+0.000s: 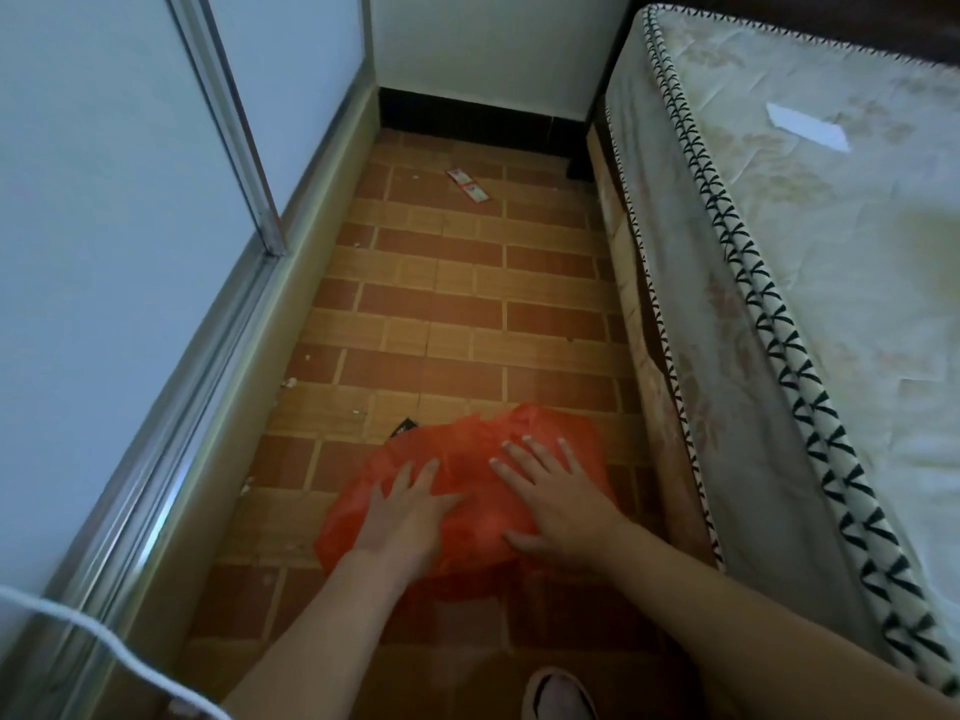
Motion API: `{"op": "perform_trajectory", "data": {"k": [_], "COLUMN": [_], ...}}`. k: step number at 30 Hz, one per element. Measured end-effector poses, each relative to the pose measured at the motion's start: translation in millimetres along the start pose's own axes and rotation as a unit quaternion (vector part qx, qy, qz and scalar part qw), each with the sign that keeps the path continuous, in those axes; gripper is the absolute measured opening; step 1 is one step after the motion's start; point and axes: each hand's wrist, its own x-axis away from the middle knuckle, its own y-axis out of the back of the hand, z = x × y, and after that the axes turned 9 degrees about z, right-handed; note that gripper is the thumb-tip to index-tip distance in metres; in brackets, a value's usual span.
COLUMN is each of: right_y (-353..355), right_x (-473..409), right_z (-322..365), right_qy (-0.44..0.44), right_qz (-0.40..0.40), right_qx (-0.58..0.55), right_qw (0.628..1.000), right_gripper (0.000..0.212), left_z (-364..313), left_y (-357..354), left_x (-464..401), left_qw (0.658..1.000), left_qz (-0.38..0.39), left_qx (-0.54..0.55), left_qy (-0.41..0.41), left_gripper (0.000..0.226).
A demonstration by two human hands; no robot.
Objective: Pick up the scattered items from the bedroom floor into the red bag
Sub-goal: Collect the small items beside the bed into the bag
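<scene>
The red bag [467, 444] is a thin crumpled plastic bag over the brick-patterned floor in front of me. My left hand [405, 506] rests on its left part with fingers spread. My right hand [550, 491] lies on its right part, fingers apart too; whether either hand grips the plastic I cannot tell. A small black scrap [404, 426] peeks out at the bag's far left edge. Two red-and-white wrappers [468, 185] lie far ahead near the back wall. Small pale crumbs [289, 383] dot the floor by the left wall.
The floor strip is narrow, between a sliding-door frame [260, 283] on the left and a mattress [810, 283] on the right. A white paper [808, 125] lies on the mattress. My shoe [558, 693] shows at the bottom. A white cord [104, 636] crosses the lower left.
</scene>
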Motion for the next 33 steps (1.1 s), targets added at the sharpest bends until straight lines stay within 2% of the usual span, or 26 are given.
{"op": "perform_trajectory", "data": {"k": [3,8,12,18,21,23,27,29,31,33], "right_y": [-15,-37,-70,-139,-142,-124,-69,-47,-36,-46], "right_x": [-2,-10,-25,-22,-11,-14,-32,-43,-56,-71], "right_z": [-12,-28,-27,-40,-49,-53,-44,-22,8,34], "right_qy": [-0.014,-0.044,-0.063,-0.142,-0.16,-0.15,-0.093,-0.057,-0.02,-0.001], "right_qz": [0.017,0.058,0.077,0.124,0.162,0.107,-0.168,-0.23,-0.168,-0.038], "right_qx": [0.018,0.0,-0.042,-0.12,-0.165,-0.209,-0.218,-0.202,-0.199,-0.187], "right_qw": [1.0,0.997,0.994,0.975,0.96,0.96,0.957,0.95,0.965,0.982], "right_gripper": [0.094,0.095,0.094,0.084,0.086,0.084,0.062,0.059,0.069,0.082], "left_z": [6,29,54,93,92,82,48,36,32,34], "left_y": [-10,-18,-26,-45,-43,-33,-4,2,-2,-11], "left_x": [-2,-5,-12,-19,-19,-18,-18,-21,-23,-26], "left_qw": [0.999,0.994,0.989,0.98,0.977,0.979,0.99,0.99,0.992,0.997], "left_qz": [0.026,0.036,0.053,0.083,0.092,0.076,-0.05,-0.101,-0.109,-0.07], "left_qx": [0.001,0.012,-0.006,-0.025,-0.011,0.017,-0.004,-0.016,-0.026,-0.037], "left_qy": [0.036,0.098,0.139,0.177,0.192,0.191,0.13,0.098,0.058,0.021], "left_gripper": [0.066,0.078,0.078,0.069,0.068,0.068,0.06,0.055,0.057,0.071]}}
